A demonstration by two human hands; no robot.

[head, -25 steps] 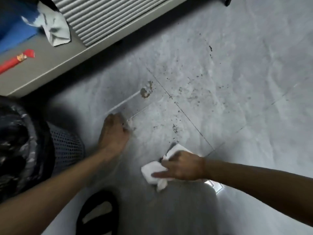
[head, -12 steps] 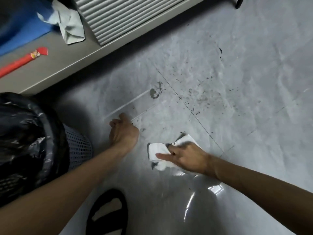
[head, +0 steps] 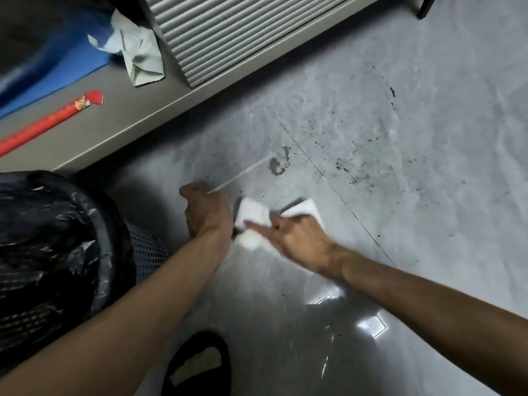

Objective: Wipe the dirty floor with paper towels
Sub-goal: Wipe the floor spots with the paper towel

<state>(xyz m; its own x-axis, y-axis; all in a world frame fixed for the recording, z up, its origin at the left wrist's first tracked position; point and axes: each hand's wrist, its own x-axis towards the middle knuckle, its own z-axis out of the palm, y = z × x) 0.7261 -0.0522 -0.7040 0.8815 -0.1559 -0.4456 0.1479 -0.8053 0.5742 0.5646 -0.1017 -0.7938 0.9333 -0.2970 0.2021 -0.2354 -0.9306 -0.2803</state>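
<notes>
The right hand (head: 297,238) is sliding the white paper towel (head: 253,214) leftward over the grey floor (head: 414,238). Half a second ago a gap lay between the towel and the left hand (head: 208,212), and now the towel's left edge is touching that hand. The right hand is gripping the towel with curled fingers, its index finger lying straight across it (motion blur is smearing both). The left hand is resting on the floor beside the bin (head: 57,238), with its fingers curled under and hidden, so I cannot tell whether it is holding anything. Dark specks (head: 341,165) and a smudge (head: 275,167) are lying farther off, to the right. The frame's edges are cutting off the bin and a black slipper (head: 200,364).
</notes>
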